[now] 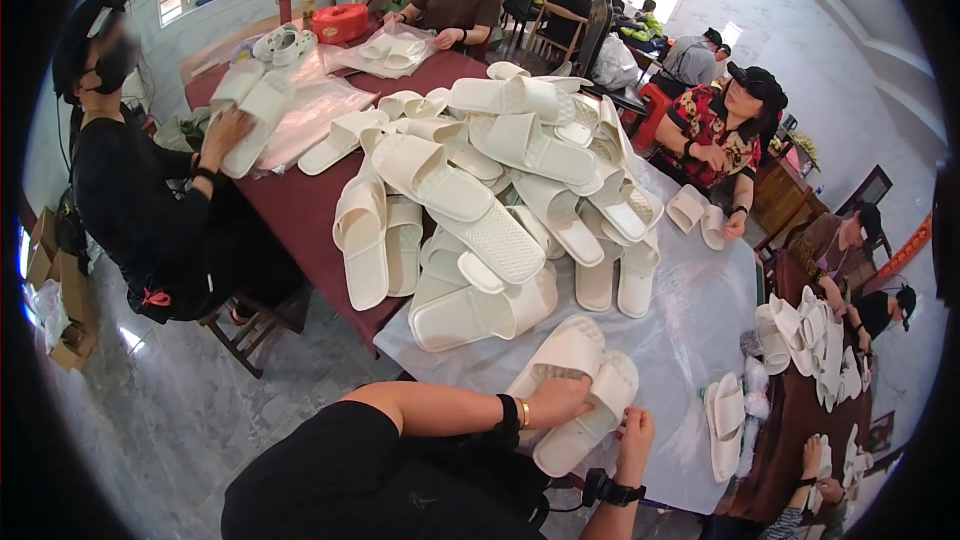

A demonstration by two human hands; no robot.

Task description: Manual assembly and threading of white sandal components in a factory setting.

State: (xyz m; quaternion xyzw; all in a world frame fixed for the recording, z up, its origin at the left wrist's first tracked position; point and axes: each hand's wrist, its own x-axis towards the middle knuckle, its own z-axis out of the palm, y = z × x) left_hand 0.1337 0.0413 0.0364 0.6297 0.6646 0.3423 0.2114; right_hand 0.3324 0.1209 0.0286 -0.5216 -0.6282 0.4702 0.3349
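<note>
At the table's near edge I have a pair of cream slide slippers, a left slipper [567,343] and a right slipper [597,410], side by side with toes pointing away. My left hand [560,401] reaches into the pair at the straps and grips the slippers, its fingertips hidden. Just right of the right slipper is my right hand [636,430], fingers curled together in a pinch; what they hold, if anything, is too small to tell. A big heap of matching slippers [490,200] rises beyond the pair.
Clear plastic sheeting [680,340] covers the near table; a dark red cloth [270,205] covers the far part. Another slipper pair [725,425] lies at right. Co-workers sit left [120,180], far [455,0] and right [720,130], handling slippers. A red bag [340,22] stands at the back.
</note>
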